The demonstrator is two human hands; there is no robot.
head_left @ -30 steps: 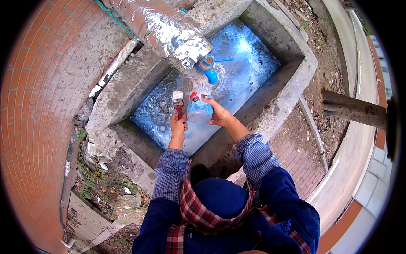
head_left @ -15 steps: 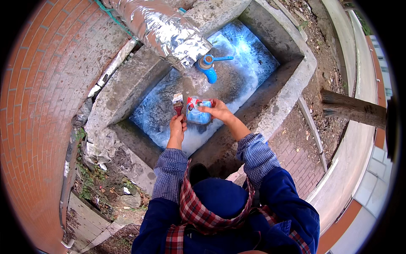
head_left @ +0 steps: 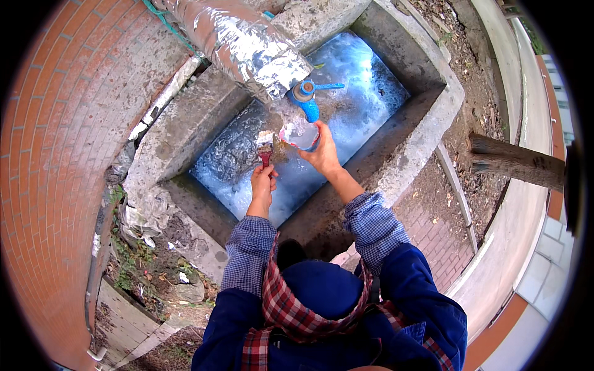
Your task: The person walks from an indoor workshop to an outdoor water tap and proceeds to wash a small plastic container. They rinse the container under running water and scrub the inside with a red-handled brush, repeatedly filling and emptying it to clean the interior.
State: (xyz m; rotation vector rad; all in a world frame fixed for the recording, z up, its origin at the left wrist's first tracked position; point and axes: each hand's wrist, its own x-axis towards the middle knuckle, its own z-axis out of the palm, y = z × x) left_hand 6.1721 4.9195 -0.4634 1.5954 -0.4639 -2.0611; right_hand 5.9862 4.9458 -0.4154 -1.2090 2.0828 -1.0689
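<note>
My left hand [head_left: 263, 185] grips a paintbrush [head_left: 266, 157] by its dark red handle, whitish bristles pointing away from me. To the right of the brush, my right hand [head_left: 323, 153] is closed around a small plastic tub [head_left: 299, 136]. The tub sits just under the blue tap [head_left: 305, 99], its opening turned up. Clear water appears to fill or run into it, but the stream is partly hidden by the tap. Below both hands lies a concrete basin [head_left: 396, 148] with cloudy, bluish-white water in it.
A pipe wrapped in shiny foil [head_left: 241, 46] leads to the tap from the upper left. Thick concrete walls surround the water. A brick wall [head_left: 55, 154] rises at the left, and a tree trunk [head_left: 516, 159] stands at the right beside bare soil.
My right hand has moved the tub up under the tap and turned its opening upward; its blue printed side no longer faces me. The paintbrush has shifted slightly to the right.
</note>
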